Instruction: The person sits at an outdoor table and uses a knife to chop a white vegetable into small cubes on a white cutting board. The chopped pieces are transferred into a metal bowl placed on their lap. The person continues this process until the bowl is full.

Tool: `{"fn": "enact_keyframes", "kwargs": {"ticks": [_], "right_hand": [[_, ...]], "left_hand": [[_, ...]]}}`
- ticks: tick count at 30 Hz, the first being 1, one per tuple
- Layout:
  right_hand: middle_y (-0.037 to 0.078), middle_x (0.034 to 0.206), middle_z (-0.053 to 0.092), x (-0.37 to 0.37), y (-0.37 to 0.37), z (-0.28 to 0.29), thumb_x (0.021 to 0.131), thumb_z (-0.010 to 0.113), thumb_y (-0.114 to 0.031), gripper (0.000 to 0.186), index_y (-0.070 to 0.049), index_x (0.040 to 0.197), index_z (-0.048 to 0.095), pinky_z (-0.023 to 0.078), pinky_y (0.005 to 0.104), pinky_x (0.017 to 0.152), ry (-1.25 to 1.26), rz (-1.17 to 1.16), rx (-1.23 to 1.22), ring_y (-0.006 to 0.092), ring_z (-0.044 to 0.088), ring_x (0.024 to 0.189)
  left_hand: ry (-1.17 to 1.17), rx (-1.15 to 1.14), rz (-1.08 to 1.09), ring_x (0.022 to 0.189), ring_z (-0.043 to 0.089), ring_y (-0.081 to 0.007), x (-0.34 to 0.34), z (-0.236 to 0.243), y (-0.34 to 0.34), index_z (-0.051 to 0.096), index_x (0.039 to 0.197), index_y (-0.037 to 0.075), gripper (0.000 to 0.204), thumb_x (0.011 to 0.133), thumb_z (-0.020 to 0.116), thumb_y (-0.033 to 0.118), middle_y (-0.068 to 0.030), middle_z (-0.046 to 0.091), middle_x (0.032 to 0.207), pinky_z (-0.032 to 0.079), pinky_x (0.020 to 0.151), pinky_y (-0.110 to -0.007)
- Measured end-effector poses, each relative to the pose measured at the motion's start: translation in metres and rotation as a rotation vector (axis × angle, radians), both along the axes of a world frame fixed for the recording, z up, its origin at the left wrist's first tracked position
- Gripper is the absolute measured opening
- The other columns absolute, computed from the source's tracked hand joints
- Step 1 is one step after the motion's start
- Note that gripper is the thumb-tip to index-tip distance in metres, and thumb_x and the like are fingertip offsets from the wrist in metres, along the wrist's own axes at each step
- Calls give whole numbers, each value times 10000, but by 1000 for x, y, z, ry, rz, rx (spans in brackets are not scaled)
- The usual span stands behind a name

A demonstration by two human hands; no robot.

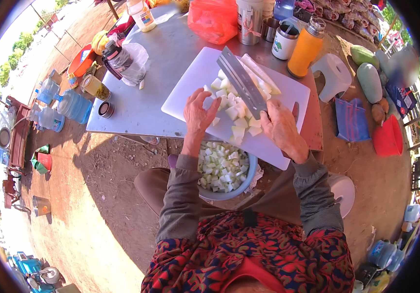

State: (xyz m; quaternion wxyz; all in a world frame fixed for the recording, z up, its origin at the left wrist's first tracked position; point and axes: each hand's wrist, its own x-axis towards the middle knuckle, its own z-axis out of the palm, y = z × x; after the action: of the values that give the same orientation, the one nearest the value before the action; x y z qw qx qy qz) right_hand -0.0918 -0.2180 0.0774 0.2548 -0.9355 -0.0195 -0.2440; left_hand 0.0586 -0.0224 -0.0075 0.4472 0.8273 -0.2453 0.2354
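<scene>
My right hand (279, 127) grips a broad-bladed metal knife (243, 84), its blade tilted up and left over the white cutting board (180, 100). My left hand (200, 110) is at the board's left, fingers curled but apart beside pale cubes (232, 112) of cut vegetable; I see nothing held in it. Long pale pieces (267, 80) lie behind the blade. Below the board, a pale blue basin (250, 173) full of similar cubes (222, 166) sits between my legs.
The steel table (136, 110) carries a red plastic bag (212, 19), an orange bottle (302, 53), mugs (283, 44), jars (95, 87) and a bagged bottle (124, 63). A white stool (331, 73), gourds (368, 78) and red bucket (387, 136) stand right; water jugs (73, 105) stand left.
</scene>
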Motion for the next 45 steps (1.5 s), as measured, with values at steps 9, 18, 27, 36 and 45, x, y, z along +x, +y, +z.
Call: {"fn": "enact_keyframes", "kwargs": {"ticks": [9,18,27,36,45], "right_hand": [[195,931,548,-82,-45,22,890,562,-72,125,5,965,499,493,503,656,341,-184,-228,417,604,751],[191,908,543,-92,-13,-1,865,564,-45,130,12,959,496,521,464,651,457,-107,-306,387,622,727],[161,868,531,-96,34,-11,858,595,-66,141,-1,924,488,529,378,574,408,-96,-350,316,631,667],[129,836,492,-118,65,-8,835,617,-65,157,-19,898,480,501,375,516,394,-9,-448,283,611,604],[109,860,495,-136,69,-27,777,615,-74,129,-39,855,520,500,308,472,233,277,-475,198,611,598]], "left_hand": [[249,144,-93,1032,646,-325,47,-3,-64,706,1054,84,383,818,703,385,-146,689,1099,483,915,-399],[190,123,-224,965,653,-297,7,-5,-40,717,995,81,296,801,718,305,-110,715,974,493,873,-384],[154,29,-242,1001,631,-276,-41,-6,11,703,975,104,237,800,718,262,-58,704,970,422,923,-401],[313,-220,-220,995,647,-244,-92,-17,62,693,1009,31,300,741,806,104,-119,703,1021,484,891,-360],[740,-713,-257,902,610,-59,-121,-70,119,670,1073,-14,169,908,670,22,-5,688,988,490,823,-220]]}}
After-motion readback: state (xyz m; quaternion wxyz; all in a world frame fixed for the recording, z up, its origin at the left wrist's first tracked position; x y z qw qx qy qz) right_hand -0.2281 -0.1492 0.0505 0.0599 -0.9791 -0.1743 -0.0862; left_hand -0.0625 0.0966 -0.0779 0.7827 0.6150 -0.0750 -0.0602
